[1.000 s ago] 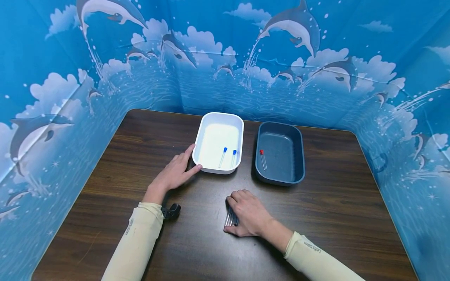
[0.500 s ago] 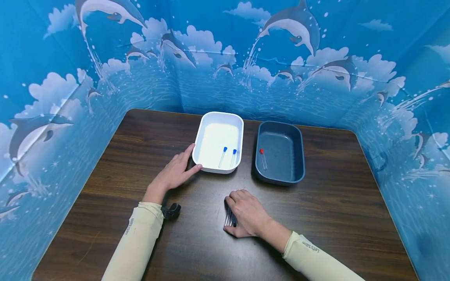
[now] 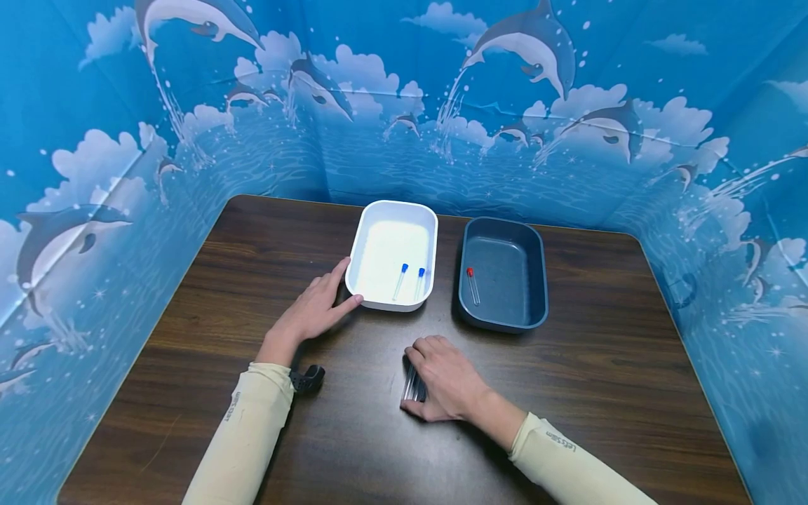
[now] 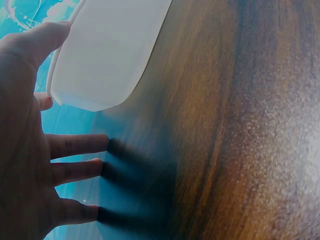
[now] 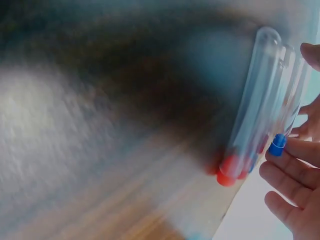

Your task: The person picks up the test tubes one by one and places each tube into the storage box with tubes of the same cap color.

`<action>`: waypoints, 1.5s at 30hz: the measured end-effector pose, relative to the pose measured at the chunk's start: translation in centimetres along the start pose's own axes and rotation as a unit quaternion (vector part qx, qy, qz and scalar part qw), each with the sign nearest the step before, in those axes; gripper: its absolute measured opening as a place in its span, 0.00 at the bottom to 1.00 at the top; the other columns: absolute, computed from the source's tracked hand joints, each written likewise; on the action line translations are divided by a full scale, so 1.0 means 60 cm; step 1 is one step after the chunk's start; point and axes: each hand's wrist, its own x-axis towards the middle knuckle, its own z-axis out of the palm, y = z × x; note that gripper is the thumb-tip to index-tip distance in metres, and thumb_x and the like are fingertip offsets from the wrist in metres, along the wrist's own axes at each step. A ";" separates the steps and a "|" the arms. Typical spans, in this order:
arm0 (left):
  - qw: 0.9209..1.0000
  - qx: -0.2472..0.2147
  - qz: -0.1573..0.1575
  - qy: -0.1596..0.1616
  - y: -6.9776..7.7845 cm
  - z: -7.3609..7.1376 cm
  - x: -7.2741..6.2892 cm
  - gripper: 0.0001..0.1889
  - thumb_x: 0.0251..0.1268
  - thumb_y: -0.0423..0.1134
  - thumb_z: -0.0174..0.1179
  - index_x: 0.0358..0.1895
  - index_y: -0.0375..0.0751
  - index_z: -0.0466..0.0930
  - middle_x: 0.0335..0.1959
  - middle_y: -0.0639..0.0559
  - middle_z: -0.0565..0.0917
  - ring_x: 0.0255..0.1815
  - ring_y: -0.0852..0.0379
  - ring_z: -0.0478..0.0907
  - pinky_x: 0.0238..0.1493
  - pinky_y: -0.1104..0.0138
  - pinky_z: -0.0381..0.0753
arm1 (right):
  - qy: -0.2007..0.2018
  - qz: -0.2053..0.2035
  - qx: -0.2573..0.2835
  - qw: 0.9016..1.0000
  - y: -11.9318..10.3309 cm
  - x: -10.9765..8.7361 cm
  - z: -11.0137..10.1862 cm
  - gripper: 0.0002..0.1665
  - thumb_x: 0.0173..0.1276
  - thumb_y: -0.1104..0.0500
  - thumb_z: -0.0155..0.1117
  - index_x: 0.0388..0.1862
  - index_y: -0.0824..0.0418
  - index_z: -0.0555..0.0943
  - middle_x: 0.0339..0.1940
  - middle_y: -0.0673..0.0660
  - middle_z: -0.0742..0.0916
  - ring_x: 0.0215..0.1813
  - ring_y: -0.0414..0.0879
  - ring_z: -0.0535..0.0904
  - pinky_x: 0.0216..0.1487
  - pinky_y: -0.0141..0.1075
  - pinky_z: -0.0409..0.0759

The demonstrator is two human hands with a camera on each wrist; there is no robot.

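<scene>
My left hand (image 3: 312, 308) reaches to the white tray (image 3: 385, 305), fingers extended, thumb and forefinger at its near left corner. The other fingers stick out past the wall in the left wrist view. Two blue-capped test tubes lie inside that tray. On the table in front of the trays, my right hand (image 3: 445, 382) bends over a bunch of clear test tubes (image 3: 412, 387), which it partly covers. In the right wrist view, the fingers pinch a tube with a blue cap (image 5: 277, 145) lengthwise, the thumb near its rounded end. Red-capped tubes (image 5: 247, 110) lie alongside it.
A dark blue tray (image 3: 505, 326) holding one red-capped test tube (image 3: 472, 284) stands right of the white one. Both are near the back of the brown wooden table (image 3: 618, 351). A dolphin-print curtain (image 3: 379, 154) hangs round the table's back and sides.
My right hand's thumb has shifted slightly away from me along the test tubes. The left hand and both trays stay in place.
</scene>
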 end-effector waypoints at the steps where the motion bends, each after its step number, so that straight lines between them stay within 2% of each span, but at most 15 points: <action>1: 1.000 -0.001 0.000 0.000 0.000 0.000 0.000 0.48 0.65 0.75 0.41 0.80 0.60 0.31 0.76 0.42 0.57 0.69 0.42 0.61 0.66 0.43 0.61 | 0.000 0.002 0.003 1.000 0.001 0.000 -0.002 0.50 0.55 0.25 0.61 0.62 0.63 0.76 0.52 0.57 0.79 0.54 0.50 0.74 0.61 0.45 0.71; 9: 1.000 -0.002 -0.001 0.001 -0.001 0.000 0.000 0.48 0.64 0.76 0.40 0.80 0.61 0.31 0.76 0.42 0.58 0.70 0.42 0.60 0.66 0.43 0.61 | 0.014 0.016 0.022 1.000 0.018 0.002 -0.031 0.52 0.55 0.25 0.62 0.66 0.62 0.74 0.56 0.58 0.79 0.57 0.50 0.74 0.61 0.46 0.71; 16: 1.000 -0.004 0.000 0.004 -0.001 -0.001 -0.001 0.48 0.65 0.75 0.41 0.80 0.58 0.34 0.76 0.42 0.58 0.69 0.42 0.62 0.65 0.43 0.62 | 0.058 0.025 0.008 0.998 0.030 0.010 -0.066 0.52 0.55 0.24 0.61 0.65 0.62 0.75 0.56 0.57 0.80 0.57 0.49 0.74 0.64 0.45 0.68; 19: 1.000 -0.005 -0.001 0.003 -0.002 -0.002 -0.001 0.49 0.64 0.76 0.41 0.80 0.59 0.33 0.76 0.43 0.58 0.69 0.42 0.61 0.65 0.43 0.62 | 0.075 0.033 0.002 0.997 0.035 0.016 -0.080 0.53 0.54 0.24 0.62 0.65 0.61 0.76 0.55 0.56 0.80 0.56 0.49 0.74 0.65 0.45 0.68; 25: 1.000 -0.008 -0.003 0.004 -0.004 -0.002 -0.001 0.48 0.64 0.76 0.41 0.80 0.62 0.32 0.76 0.43 0.57 0.69 0.42 0.61 0.65 0.42 0.62 | 0.099 0.041 -0.005 0.994 0.048 0.028 -0.103 0.53 0.52 0.25 0.64 0.65 0.62 0.75 0.59 0.59 0.79 0.60 0.51 0.73 0.64 0.46 0.69; 31: 1.000 -0.005 0.001 0.005 -0.005 -0.002 0.001 0.48 0.64 0.75 0.41 0.80 0.61 0.32 0.76 0.43 0.57 0.70 0.42 0.60 0.65 0.43 0.62 | 0.117 0.047 -0.018 0.992 0.065 0.041 -0.119 0.52 0.52 0.26 0.64 0.63 0.62 0.76 0.56 0.58 0.80 0.56 0.51 0.74 0.61 0.46 0.72; 39: 1.000 -0.002 0.002 0.006 -0.005 -0.001 0.002 0.48 0.64 0.76 0.41 0.79 0.62 0.31 0.76 0.44 0.58 0.66 0.43 0.63 0.64 0.43 0.64 | 0.127 0.057 -0.028 0.990 0.088 0.062 -0.136 0.52 0.53 0.26 0.64 0.63 0.63 0.76 0.55 0.59 0.81 0.54 0.52 0.75 0.61 0.47 0.71; 45: 1.000 -0.002 0.005 0.006 -0.006 0.001 0.002 0.47 0.65 0.74 0.42 0.80 0.61 0.32 0.76 0.43 0.59 0.67 0.43 0.62 0.64 0.44 0.64 | 0.126 0.061 -0.015 0.990 0.099 0.078 -0.142 0.50 0.54 0.27 0.63 0.63 0.63 0.76 0.56 0.59 0.80 0.56 0.53 0.74 0.62 0.47 0.71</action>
